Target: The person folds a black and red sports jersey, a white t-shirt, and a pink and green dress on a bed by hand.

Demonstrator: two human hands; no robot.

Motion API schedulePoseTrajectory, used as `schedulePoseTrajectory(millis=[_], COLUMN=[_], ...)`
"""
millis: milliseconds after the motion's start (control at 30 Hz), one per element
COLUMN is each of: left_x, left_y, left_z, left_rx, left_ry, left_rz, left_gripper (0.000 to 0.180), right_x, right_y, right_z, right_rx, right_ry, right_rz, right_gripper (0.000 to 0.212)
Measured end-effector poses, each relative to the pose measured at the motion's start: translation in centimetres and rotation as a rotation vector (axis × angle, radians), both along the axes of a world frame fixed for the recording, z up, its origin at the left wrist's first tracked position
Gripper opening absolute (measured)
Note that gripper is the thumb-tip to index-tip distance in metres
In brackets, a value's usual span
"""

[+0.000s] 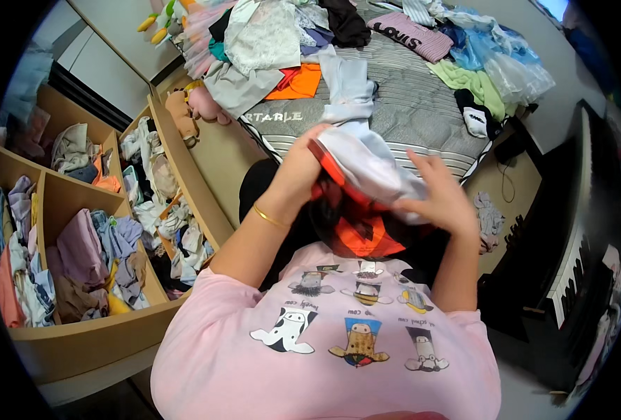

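Observation:
Over my lap my left hand (298, 171) is closed on the edge of a white garment (363, 164) with an orange-red border. My right hand (445, 196) is at the garment's other side, fingers spread and slightly blurred; its thumb is close to or touching the cloth. A pale blue-grey garment (349, 84) stretches from the bed down to the cloth at my hands, and where one ends and the other begins is unclear. Beneath my hands, orange and black cloth (368, 236) shows on my lap.
Heaped clothes (261, 38) cover the bed's (408, 91) far left, with a pink knit (412, 36) and clear plastic bags (517, 70) on the right. Open wooden drawers (107, 322) full of clothes stand left. A piano keyboard (569, 259) is at right; crumpled cloth (489, 220) lies on the floor.

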State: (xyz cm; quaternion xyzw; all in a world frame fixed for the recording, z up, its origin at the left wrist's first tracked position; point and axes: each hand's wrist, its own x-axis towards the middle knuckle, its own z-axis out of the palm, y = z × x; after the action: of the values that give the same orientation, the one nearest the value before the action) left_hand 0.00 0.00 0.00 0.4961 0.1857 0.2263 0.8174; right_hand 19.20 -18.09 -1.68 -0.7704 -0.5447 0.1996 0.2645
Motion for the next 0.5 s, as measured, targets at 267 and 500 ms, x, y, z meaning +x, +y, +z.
schedulePoseTrajectory(millis=[267, 500], left_x=[-2.9, -2.9], left_y=[0.4, 12.7], left_z=[6.7, 11.1], left_rx=[1.3, 0.708], left_ry=[0.425, 0.167], left_rz=[-0.193, 0.341], left_gripper=[0.047, 0.026], right_x=[0.3, 2.7], right_y=[1.9, 0.1], right_z=[2.1, 13.0], right_rx=[0.585, 0.088], right_ry=[0.966, -0.335], right_rz=[-0.326, -0.291], right_gripper=[0.03, 0.024])
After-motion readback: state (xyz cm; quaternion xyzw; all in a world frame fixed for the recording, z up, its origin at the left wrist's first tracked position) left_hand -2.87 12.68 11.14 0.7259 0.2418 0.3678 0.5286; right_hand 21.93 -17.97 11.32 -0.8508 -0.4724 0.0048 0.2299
